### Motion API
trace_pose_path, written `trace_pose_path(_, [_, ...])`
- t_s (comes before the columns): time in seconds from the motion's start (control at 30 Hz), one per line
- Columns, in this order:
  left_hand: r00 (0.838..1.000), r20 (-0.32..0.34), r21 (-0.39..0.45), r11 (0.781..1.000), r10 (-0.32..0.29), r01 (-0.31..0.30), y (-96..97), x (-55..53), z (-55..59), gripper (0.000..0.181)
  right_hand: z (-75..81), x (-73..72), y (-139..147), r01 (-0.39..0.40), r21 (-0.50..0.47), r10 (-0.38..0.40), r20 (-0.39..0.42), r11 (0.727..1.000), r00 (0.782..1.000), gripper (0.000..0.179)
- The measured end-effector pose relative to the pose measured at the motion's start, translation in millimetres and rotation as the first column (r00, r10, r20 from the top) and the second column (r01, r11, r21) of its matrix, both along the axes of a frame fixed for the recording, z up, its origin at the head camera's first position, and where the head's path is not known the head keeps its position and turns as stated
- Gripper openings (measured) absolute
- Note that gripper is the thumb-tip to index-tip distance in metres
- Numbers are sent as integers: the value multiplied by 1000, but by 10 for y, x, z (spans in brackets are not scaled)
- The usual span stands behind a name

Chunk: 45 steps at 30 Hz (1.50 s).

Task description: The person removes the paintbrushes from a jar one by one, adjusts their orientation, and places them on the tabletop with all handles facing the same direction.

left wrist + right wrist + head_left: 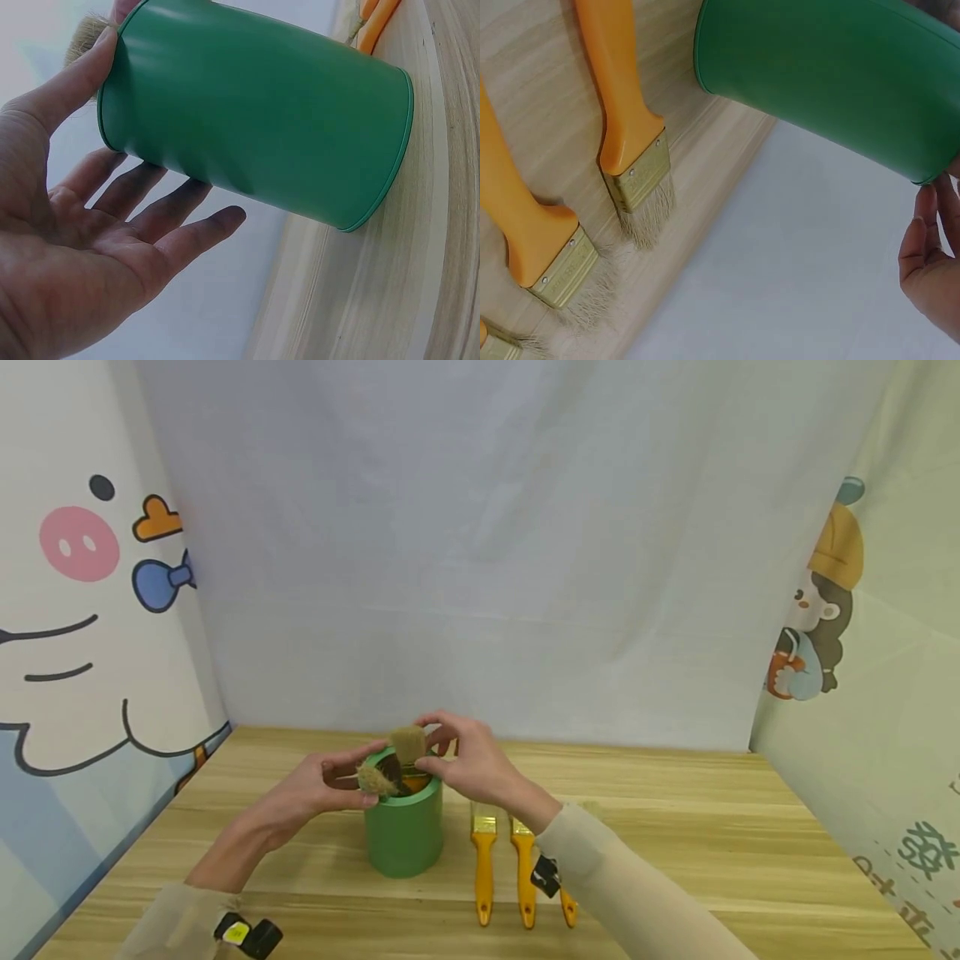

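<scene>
A green can (405,835) stands upright on the table with paintbrushes in it, bristles up. One pale-bristled brush (408,744) rises at the back, and another pale brush (375,779) leans over the left rim. Dark bristles (392,770) show between them. My left hand (311,789) holds the can from the left, thumb at the rim beside the leaning brush, with fingers along the green wall in the left wrist view. On the other side my right hand (468,760) grips the rim, its thumb close to the back brush. In the right wrist view bent fingers (930,225) meet the rim.
Right of the can lie two orange-handled paintbrushes, a nearer one (483,868) and a middle one (524,877). A third brush (568,910) is partly hidden under my right sleeve. A pale curtain (480,568) hangs behind the wooden table (675,827), with printed cloths on both sides.
</scene>
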<state>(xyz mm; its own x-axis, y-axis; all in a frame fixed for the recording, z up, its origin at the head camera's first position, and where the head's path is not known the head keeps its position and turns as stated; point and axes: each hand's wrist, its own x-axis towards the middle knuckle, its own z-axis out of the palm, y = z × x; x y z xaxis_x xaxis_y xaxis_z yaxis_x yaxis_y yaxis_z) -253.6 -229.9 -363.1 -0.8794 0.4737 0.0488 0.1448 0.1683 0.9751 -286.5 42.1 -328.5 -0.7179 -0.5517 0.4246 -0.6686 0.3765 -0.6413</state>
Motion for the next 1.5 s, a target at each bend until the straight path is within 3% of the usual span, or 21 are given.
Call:
trace_pose_path(0.33, [1000, 8, 5, 1000, 3, -3, -3, -13, -1, 83, 37, -17, 7, -30, -98, 24, -68, 995, 997, 39])
trace_pose_path(0.77, [1000, 9, 1, 1000, 11, -11, -10, -12, -24, 81, 160, -43, 77, -91, -246, 69, -99, 965, 993, 45])
trace_pose_path(1.17, [1000, -17, -2, 1000, 3, -3, 1, -2, -24, 81, 453, -38, 193, -106, -312, 49, -183, 944, 982, 45])
trace_pose_path(1.5, [1000, -28, 6, 1000, -2, 2, 6, -11, -42, 82, 722, -1, 444, -85, -411, -15, -235, 907, 972, 49])
